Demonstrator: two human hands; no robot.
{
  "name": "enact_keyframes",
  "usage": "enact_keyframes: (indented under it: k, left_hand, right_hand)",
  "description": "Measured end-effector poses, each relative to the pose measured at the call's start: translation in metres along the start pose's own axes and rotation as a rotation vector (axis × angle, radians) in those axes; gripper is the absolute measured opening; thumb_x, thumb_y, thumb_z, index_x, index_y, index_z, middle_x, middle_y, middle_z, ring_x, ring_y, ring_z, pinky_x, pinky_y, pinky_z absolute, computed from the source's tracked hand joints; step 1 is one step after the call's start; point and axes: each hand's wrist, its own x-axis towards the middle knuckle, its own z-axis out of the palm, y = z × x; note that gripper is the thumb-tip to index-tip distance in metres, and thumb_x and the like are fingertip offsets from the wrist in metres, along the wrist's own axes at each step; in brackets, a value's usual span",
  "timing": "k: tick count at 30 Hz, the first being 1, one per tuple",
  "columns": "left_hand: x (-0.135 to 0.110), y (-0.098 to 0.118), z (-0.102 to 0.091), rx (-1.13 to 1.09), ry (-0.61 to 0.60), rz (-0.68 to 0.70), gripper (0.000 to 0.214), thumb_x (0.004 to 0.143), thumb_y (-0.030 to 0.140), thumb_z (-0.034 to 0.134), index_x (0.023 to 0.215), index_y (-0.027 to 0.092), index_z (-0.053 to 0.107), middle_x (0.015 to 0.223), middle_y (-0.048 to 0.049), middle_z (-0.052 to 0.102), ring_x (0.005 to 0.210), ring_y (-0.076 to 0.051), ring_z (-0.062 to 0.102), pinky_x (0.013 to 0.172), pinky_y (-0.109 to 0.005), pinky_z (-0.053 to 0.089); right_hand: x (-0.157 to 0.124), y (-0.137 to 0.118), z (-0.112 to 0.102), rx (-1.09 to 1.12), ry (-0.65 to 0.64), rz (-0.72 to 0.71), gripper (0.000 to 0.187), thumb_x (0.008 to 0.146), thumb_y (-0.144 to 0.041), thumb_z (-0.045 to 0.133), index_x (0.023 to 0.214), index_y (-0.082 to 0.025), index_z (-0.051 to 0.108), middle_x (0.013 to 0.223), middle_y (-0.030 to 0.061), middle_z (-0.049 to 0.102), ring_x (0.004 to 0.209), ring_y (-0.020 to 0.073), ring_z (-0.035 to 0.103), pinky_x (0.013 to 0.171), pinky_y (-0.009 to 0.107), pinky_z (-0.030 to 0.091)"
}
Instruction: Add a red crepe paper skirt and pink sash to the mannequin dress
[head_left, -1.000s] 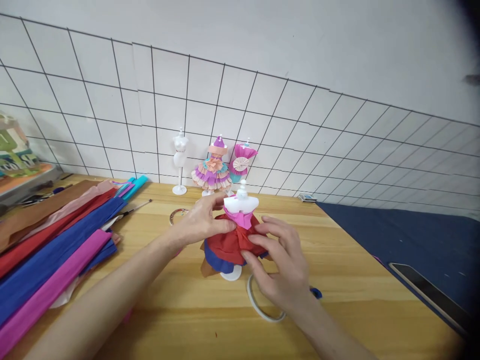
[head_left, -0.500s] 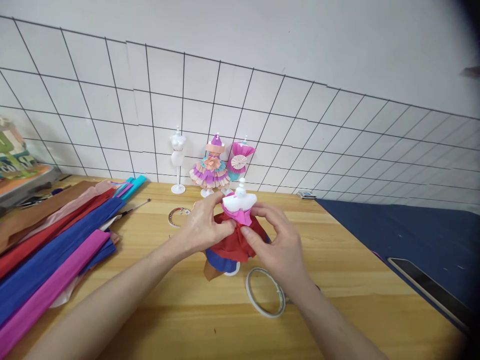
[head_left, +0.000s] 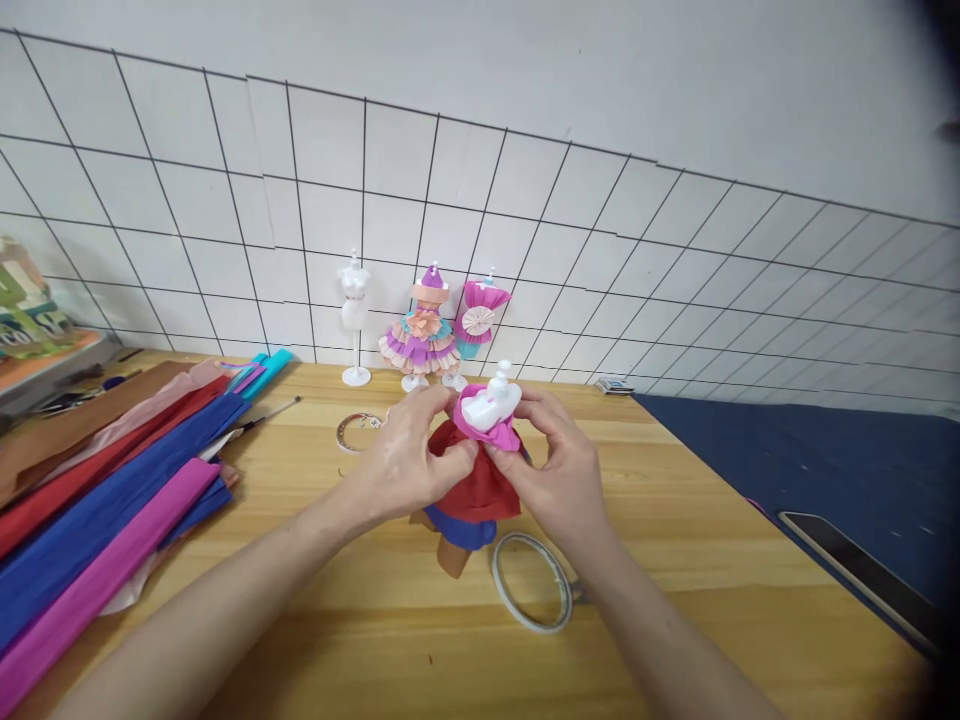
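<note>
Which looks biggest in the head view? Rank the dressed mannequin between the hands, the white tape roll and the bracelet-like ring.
1. dressed mannequin, though the hands cover part
2. white tape roll
3. bracelet-like ring, farther from the camera

Open lane on bench (head_left: 735,560), lower right. Tape roll (head_left: 566,598) blocks lower centre, paper sheets (head_left: 127,497) the left edge, dress forms (head_left: 422,330) upper centre.

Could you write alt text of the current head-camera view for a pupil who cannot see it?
A person's left hand and right hand hold a tilted miniature dress-form mannequin around the waist, dressed in a pink top and layered red, blue and brown skirt. A white tape roll lies nearby; three mannequins stand behind.
</note>
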Motion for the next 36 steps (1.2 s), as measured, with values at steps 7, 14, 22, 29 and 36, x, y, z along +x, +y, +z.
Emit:
enact_keyframes:
  k: [7, 14, 22, 29, 36]
  left_hand:
    - [0.001, 0.0, -0.005, -0.168, -0.057, -0.009, 0.012, 0.079, 0.024, 0.051, 0.07, 0.018, 0.056, 0.101, -0.0057, 0.066, 0.109, -0.024, 0.057, 0.093, -0.036, 0.045]
    - [0.002, -0.01, -0.003, -0.083, -0.04, 0.092, 0.012, 0.081, 0.018, 0.055, 0.072, 0.018, 0.062, 0.099, -0.0053, 0.065, 0.105, -0.021, 0.058, 0.092, -0.035, 0.044]
    - [0.002, -0.004, -0.009, -0.158, -0.115, 0.018, 0.008, 0.079, 0.018, 0.059, 0.073, 0.017, 0.065, 0.091, -0.0044, 0.067, 0.09, -0.018, 0.061, 0.082, -0.032, 0.046]
    - [0.014, -0.036, -0.021, -0.26, -0.213, -0.215, 0.037, 0.081, 0.041, 0.064, 0.109, 0.017, 0.064, 0.122, -0.0102, 0.063, 0.114, -0.026, 0.058, 0.096, -0.041, 0.045]
    - [0.017, -0.053, -0.009, -0.209, -0.177, -0.167, 0.042, 0.076, 0.039, 0.069, 0.11, 0.014, 0.066, 0.118, -0.0119, 0.066, 0.114, -0.027, 0.058, 0.103, -0.046, 0.041]
  right_hand:
    - [-0.004, 0.018, -0.002, -0.054, 0.162, 0.047, 0.012, 0.074, -0.023, 0.068, 0.08, -0.022, 0.058, 0.085, 0.0033, 0.061, 0.087, 0.024, 0.058, 0.079, 0.042, 0.047]
    - [-0.003, 0.033, -0.008, 0.212, -0.093, 0.131, 0.015, 0.084, -0.031, 0.058, 0.077, -0.022, 0.068, 0.086, 0.0047, 0.069, 0.087, 0.0235, 0.063, 0.081, 0.04, 0.049]
    - [0.0, 0.033, -0.013, 0.232, -0.203, 0.104, 0.032, 0.08, -0.039, 0.065, 0.107, -0.022, 0.066, 0.114, 0.0098, 0.069, 0.109, 0.0289, 0.061, 0.097, 0.048, 0.044]
    - [0.018, 0.057, -0.009, 0.311, -0.308, 0.092, 0.033, 0.085, -0.044, 0.058, 0.107, -0.022, 0.068, 0.108, 0.0062, 0.072, 0.104, 0.0281, 0.064, 0.093, 0.044, 0.048]
    - [0.026, 0.061, -0.014, 0.34, -0.398, 0.02, 0.04, 0.085, -0.049, 0.057, 0.113, -0.023, 0.068, 0.122, 0.0061, 0.067, 0.117, 0.0294, 0.057, 0.1, 0.044, 0.043]
